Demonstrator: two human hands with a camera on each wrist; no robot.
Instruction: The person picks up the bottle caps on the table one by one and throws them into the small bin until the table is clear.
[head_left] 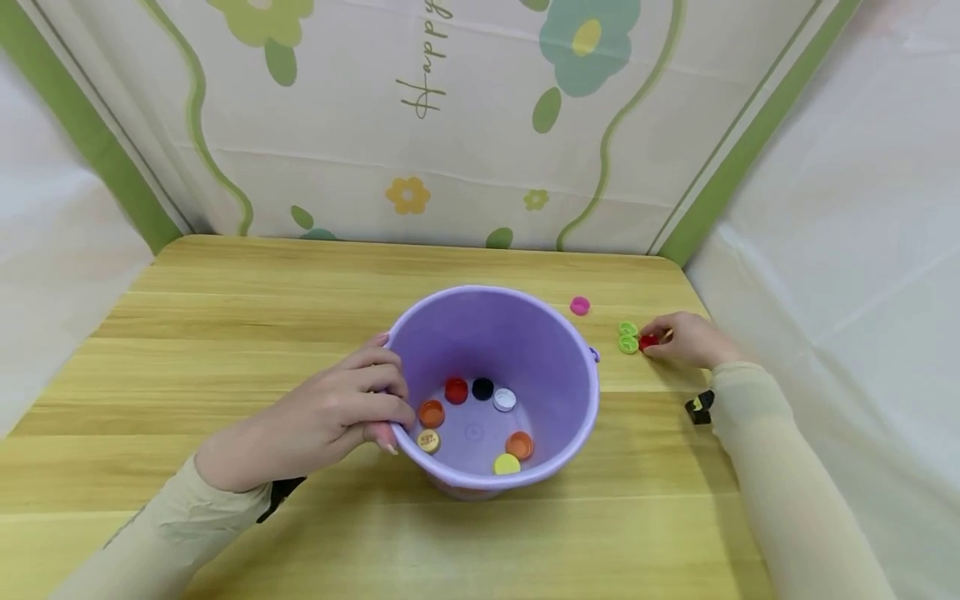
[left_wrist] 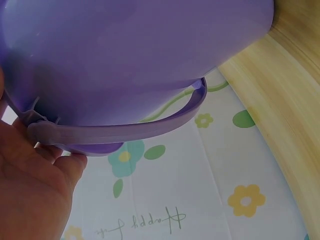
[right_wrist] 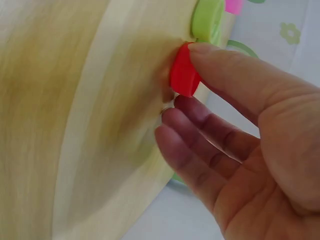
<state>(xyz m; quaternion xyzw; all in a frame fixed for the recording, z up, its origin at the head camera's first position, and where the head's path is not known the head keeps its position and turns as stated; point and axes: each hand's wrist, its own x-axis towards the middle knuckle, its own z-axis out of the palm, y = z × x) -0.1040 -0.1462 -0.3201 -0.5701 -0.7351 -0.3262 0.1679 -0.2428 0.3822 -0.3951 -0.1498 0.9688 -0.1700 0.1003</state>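
A purple bucket [head_left: 491, 333] is tilted on the table toward the camera. My left hand [head_left: 330, 410] grips its left rim, thumb outside and fingers over the edge. The left wrist view shows the bucket's handle [left_wrist: 115, 132] hanging beside that hand. Inside lie several bottle caps, among them a red cap [head_left: 456, 390], a black cap [head_left: 482, 388], a white cap [head_left: 505, 400] and a yellow cap [head_left: 507, 464]. At the right, my right hand [head_left: 690, 339] pinches another red bottle cap [right_wrist: 185, 72] between thumb and fingers, at the table surface. Two light green caps [head_left: 627, 343] touch each other just left of it.
A pink cap [head_left: 580, 306] lies farther back on the wooden table [head_left: 225, 333], between the bucket and the green caps. Behind the table hangs a flower-patterned white cloth [head_left: 480, 150]. White sheeting [head_left: 847, 292] closes off the right side.
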